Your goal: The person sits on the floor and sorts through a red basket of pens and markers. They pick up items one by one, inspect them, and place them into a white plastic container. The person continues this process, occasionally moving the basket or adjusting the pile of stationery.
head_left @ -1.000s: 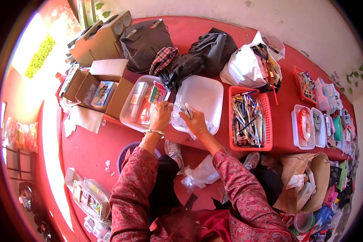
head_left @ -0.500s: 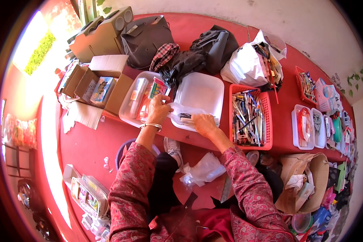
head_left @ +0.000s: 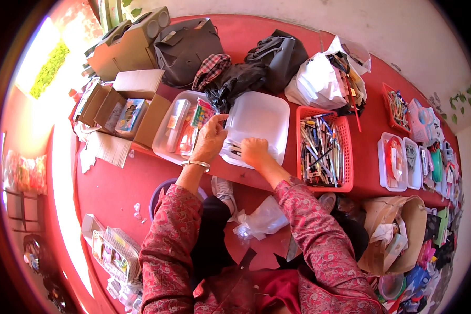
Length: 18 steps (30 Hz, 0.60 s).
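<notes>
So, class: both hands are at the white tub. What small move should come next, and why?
Probably lift the right hand clear with the few pens under it. It presses into the near corner of the white tub, while the left hand grips the tub's left rim, steadying it.

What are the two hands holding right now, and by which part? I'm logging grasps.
Both hands are at the white plastic tub. The left hand grips its near-left rim; the right hand rests on its near edge, over a few dark pens. Whether it grips cannot be told.

A red floor (head_left: 110,188) runs beneath a pale plastered wall (head_left: 403,31), with bright daylight flooding in at the left.
</notes>
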Motion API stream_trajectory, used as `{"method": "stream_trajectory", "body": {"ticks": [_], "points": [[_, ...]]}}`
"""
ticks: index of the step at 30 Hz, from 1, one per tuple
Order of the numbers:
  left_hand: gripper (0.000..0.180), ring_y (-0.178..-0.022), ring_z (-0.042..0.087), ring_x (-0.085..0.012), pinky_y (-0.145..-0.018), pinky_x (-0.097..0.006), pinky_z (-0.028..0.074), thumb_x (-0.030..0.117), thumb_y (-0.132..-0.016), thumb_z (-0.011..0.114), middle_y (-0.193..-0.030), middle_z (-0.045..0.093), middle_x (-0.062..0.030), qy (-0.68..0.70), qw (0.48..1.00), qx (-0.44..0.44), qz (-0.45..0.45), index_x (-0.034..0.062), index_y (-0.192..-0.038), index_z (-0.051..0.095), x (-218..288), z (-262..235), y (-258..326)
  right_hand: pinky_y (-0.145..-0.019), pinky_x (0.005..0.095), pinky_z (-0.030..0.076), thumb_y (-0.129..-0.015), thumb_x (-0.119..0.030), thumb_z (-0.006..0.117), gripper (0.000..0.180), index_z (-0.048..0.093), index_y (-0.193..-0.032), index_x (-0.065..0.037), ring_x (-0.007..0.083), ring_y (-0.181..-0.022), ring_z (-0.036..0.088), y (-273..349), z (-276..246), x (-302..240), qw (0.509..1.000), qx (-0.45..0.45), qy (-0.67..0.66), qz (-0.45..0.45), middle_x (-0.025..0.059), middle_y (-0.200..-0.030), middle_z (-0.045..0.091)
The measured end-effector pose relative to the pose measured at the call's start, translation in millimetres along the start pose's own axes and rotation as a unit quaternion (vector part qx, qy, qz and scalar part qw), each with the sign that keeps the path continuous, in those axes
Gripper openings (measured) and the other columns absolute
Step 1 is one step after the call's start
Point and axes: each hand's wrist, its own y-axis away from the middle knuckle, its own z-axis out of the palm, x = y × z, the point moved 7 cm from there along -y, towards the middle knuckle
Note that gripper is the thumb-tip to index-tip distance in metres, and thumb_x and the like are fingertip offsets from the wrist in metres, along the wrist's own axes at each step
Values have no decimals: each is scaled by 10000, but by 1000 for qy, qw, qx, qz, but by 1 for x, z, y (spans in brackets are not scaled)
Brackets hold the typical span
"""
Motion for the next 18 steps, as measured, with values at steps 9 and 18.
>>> {"method": "stream_trajectory", "body": {"ticks": [9, 18], "points": [[319, -608, 482, -153, -576, -296, 406, 55, -735, 526, -658, 482, -46, -73, 997, 17, -22, 66, -1049, 579, -19, -5, 1, -623, 385, 480, -690, -193, 611, 115, 680, -707, -103, 253, -787, 635, 7, -37, 36, 974, -188, 103, -75, 95, -777, 655], [326, -733, 577, -284, -694, -355, 450, 49, -665, 542, -776, 592, -163, -153, 988, 21, -24, 11, -985, 591, -27, -12, 7, -612, 421, 482, -746, -175, 561, 143, 639, -817, -78, 323, -695, 616, 28, -68, 63, 999, -24, 20, -43, 153, -677, 614]]}}
